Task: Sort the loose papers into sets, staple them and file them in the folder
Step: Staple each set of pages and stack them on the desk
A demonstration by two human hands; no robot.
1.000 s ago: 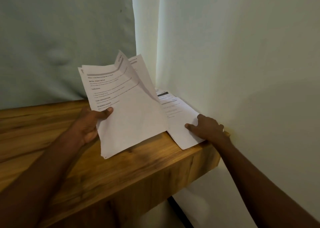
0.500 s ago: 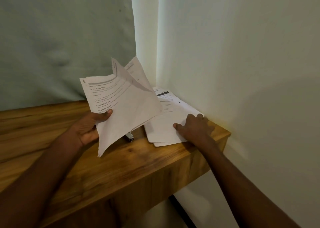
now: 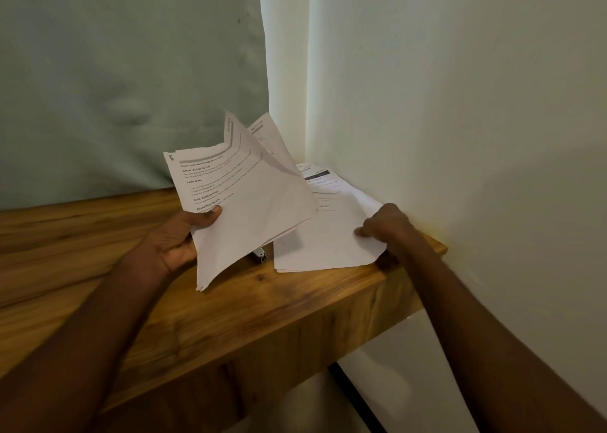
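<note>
Sorting still underway: stack dragged in from the worktop's end.

Right hand [image 3: 387, 227] pinches the near corner of the flat stack [image 3: 328, 239], which has slid left since 1 s ago, now just beside the metal stapler [image 3: 259, 256] that peeks out under the held sheets [image 3: 249, 202]. Left hand [image 3: 179, 239] grips those, thumb on top; thin, floppy, curling printed pgs. Worktop [image 3: 230, 301] is glossy grained wood. No folder in view. Judged: sets not yet complete, stapling next.

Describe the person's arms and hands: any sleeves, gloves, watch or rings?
Both forearms are bare as far as the frame shows; no sleeves in view. The left hand and right hand wear no gloves. No watch, bracelet or ring is visible.
</note>
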